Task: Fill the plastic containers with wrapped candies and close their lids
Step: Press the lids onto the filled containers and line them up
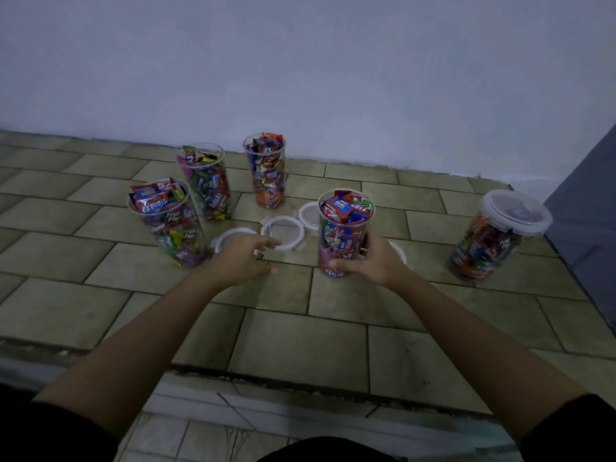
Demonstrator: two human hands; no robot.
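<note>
Filling looks finished and the lidding step is in hand: five clear containers stand on the tiled floor, all packed with wrapped candies, and only one, well off toward the floor's right edge (pixel 493 238), already wears its lid (pixel 515 211)

The right hand (pixel 373 258) has its grip wrapped around the lower part of an open container (pixel 343 231) near the middle of the floor, fingers closed on its wall, steadying it upright. Candies (pixel 346 203) heap slightly above its rim

The left hand (pixel 243 258) is spread open and holds nothing; its fingers reach toward the loose lid (pixel 282 232) lying flat just ahead of it, fingertips about at the lid's near edge, though motion blur makes contact uncertain. Another lid (pixel 230 236) lies just to the left, partly under the hand, a third (pixel 308 213) sits behind the held container, and a white rim shows at the right wrist, likely a fourth

Three more open, full containers wait nearer the wall: one at the left (pixel 166 221), leaning in this wide view, one behind it (pixel 206 181), and one further back (pixel 266 171)

My judgement of the next move: pinch the middle lid by its rim, carry it over to the held container, seat it level and press the clips down. The heaped candies may need tamping first, or the lid could sit crooked
</note>
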